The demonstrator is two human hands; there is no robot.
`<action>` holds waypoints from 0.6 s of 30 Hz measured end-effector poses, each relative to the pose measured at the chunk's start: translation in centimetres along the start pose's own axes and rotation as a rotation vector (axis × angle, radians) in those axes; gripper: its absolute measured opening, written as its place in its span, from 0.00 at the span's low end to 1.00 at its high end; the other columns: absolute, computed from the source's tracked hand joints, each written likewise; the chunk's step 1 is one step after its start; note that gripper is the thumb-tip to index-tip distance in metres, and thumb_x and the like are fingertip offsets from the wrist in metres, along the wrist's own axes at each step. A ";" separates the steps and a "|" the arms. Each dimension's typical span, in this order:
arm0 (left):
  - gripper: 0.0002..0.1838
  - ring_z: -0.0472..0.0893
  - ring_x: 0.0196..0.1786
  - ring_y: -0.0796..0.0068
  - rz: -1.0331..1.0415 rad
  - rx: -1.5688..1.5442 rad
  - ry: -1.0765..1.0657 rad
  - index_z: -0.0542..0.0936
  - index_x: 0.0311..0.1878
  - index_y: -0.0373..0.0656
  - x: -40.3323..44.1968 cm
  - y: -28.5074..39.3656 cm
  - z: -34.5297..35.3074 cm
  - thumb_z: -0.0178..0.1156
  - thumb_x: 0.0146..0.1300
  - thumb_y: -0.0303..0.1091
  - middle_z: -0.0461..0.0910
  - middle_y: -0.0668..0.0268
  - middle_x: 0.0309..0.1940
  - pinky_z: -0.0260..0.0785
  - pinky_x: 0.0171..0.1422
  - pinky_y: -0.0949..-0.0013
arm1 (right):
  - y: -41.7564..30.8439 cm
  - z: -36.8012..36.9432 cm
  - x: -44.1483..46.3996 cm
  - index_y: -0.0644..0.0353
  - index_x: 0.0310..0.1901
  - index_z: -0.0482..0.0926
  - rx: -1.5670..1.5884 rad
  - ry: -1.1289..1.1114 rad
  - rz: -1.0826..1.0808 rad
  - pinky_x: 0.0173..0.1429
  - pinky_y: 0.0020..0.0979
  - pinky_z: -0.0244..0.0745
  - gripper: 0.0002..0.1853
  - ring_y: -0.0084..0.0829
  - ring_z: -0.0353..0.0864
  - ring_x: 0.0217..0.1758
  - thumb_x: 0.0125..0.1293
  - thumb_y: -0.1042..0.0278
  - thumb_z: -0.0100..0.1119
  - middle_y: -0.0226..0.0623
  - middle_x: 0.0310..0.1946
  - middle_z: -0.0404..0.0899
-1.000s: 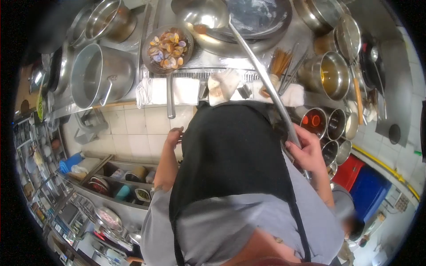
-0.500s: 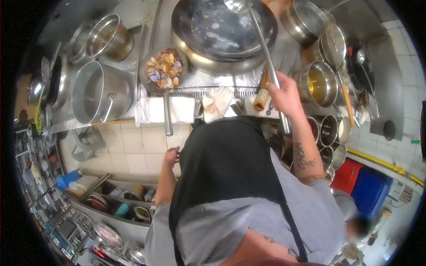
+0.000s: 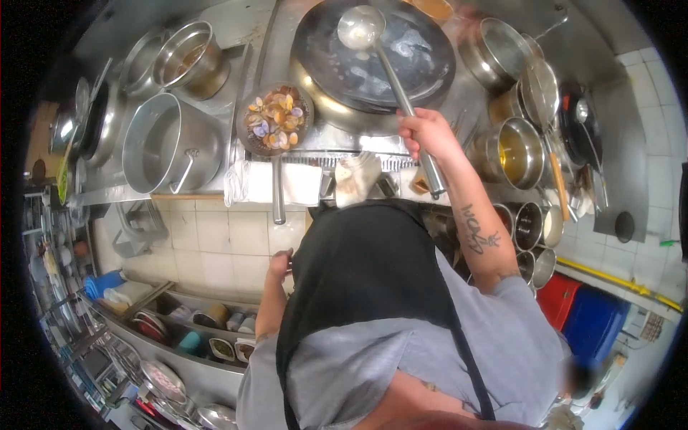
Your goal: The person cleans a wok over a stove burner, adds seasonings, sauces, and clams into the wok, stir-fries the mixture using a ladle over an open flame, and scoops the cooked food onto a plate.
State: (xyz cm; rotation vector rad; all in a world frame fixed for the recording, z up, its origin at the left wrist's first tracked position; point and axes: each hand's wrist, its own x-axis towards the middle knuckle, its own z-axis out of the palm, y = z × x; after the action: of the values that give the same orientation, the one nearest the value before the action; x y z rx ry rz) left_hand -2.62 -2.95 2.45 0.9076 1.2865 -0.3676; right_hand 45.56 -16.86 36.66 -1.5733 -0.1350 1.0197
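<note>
The right hand (image 3: pixel 428 136), at one o'clock, wraps its fingers round the lower handle of the ladle (image 3: pixel 360 27), likely so its bowl reaches over the wok (image 3: pixel 322 61) at twelve, while the left hand (image 3: pixel 279 264), at eight, curls partly, any hold unclear.

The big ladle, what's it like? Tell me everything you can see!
The ladle looks like shiny, silvery metal. It has a round, shallow bowl and a long, straight handle with a dark tip. The person's right hand grips the handle nearer that tip. The handle slants away from the person, with the bowl over the big dark wok. I can't tell whether the bowl touches the wok, or whether its pale patches are liquid or shine.
</note>
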 end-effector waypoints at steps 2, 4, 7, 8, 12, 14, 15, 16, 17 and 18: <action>0.17 0.77 0.36 0.73 0.042 0.017 -0.023 0.77 0.50 0.45 0.4 -0.4 -0.1 0.59 0.68 0.48 0.76 0.68 0.35 0.71 0.41 0.62 | -0.9 -0.3 -0.9 0.66 0.47 0.72 0.211 -0.089 0.068 0.16 0.24 0.65 0.10 0.17 0.67 0.15 0.66 0.75 0.56 0.29 0.22 0.72; 0.18 0.77 0.34 0.73 0.066 0.041 -0.019 0.77 0.51 0.44 -0.3 0.5 0.4 0.60 0.68 0.48 0.77 0.68 0.34 0.72 0.40 0.63 | -1.3 -0.9 -1.4 0.66 0.52 0.70 0.400 -0.212 0.133 0.15 0.20 0.63 0.12 0.14 0.64 0.15 0.70 0.74 0.53 0.26 0.23 0.70; 0.19 0.79 0.34 0.72 0.077 0.053 0.009 0.77 0.52 0.43 -1.2 2.3 1.6 0.60 0.68 0.47 0.79 0.67 0.36 0.74 0.40 0.63 | -1.8 -1.0 -3.0 0.67 0.54 0.69 0.673 -0.375 0.249 0.14 0.19 0.62 0.12 0.12 0.63 0.14 0.74 0.73 0.47 0.24 0.23 0.68; 0.19 0.79 0.34 0.71 0.084 0.035 0.010 0.78 0.53 0.43 -0.9 2.2 1.6 0.60 0.68 0.47 0.80 0.66 0.37 0.74 0.40 0.63 | -2.2 -0.8 -3.8 0.68 0.56 0.68 0.710 -0.418 0.260 0.14 0.19 0.63 0.13 0.13 0.63 0.14 0.74 0.73 0.47 0.24 0.23 0.68; 0.20 0.82 0.37 0.69 0.044 0.100 0.047 0.78 0.52 0.40 -3.1 4.8 2.6 0.61 0.68 0.46 0.82 0.62 0.39 0.76 0.41 0.61 | -4.1 0.4 -7.7 0.71 0.61 0.67 0.763 -0.501 0.270 0.13 0.20 0.66 0.17 0.14 0.65 0.13 0.75 0.72 0.44 0.26 0.23 0.67; 0.19 0.83 0.37 0.67 0.151 0.162 0.037 0.80 0.49 0.38 -1.8 4.2 2.6 0.63 0.67 0.45 0.83 0.59 0.39 0.76 0.42 0.63 | -5.2 1.2 -9.4 0.72 0.64 0.65 0.763 -0.513 0.269 0.12 0.20 0.67 0.19 0.14 0.65 0.13 0.75 0.72 0.43 0.27 0.23 0.67; 0.19 0.83 0.37 0.67 0.233 0.244 0.040 0.80 0.49 0.37 -1.2 4.1 2.9 0.64 0.66 0.45 0.83 0.59 0.39 0.77 0.43 0.63 | -5.5 1.5 -10.1 0.72 0.64 0.65 0.776 -0.526 0.279 0.12 0.21 0.68 0.20 0.14 0.66 0.13 0.75 0.73 0.42 0.27 0.23 0.67; 0.19 0.83 0.38 0.68 0.316 0.328 0.042 0.80 0.48 0.37 -2.0 5.4 3.6 0.64 0.66 0.45 0.83 0.58 0.38 0.77 0.44 0.64 | -5.9 1.9 -10.5 0.72 0.65 0.64 0.790 -0.538 0.286 0.12 0.21 0.69 0.20 0.14 0.66 0.13 0.75 0.73 0.42 0.28 0.24 0.67; 0.19 0.84 0.38 0.66 0.452 0.346 0.042 0.80 0.47 0.35 -3.1 6.6 4.4 0.65 0.65 0.44 0.84 0.57 0.38 0.77 0.45 0.64 | -6.2 2.3 -10.9 0.73 0.65 0.64 0.806 -0.545 0.293 0.12 0.23 0.70 0.21 0.15 0.66 0.13 0.75 0.74 0.42 0.29 0.24 0.66; 0.19 0.84 0.39 0.65 0.587 0.365 0.041 0.80 0.46 0.33 -6.3 9.6 6.4 0.65 0.65 0.43 0.85 0.56 0.38 0.77 0.46 0.65 | -6.2 2.8 -11.0 0.73 0.65 0.64 0.813 -0.561 0.311 0.12 0.23 0.70 0.21 0.16 0.66 0.13 0.74 0.74 0.41 0.29 0.24 0.66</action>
State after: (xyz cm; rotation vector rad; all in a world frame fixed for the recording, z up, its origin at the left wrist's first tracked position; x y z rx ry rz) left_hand 6.45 -3.33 11.93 1.5548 0.9437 -0.1171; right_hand 39.74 -19.49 47.90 -0.5558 0.1387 1.5003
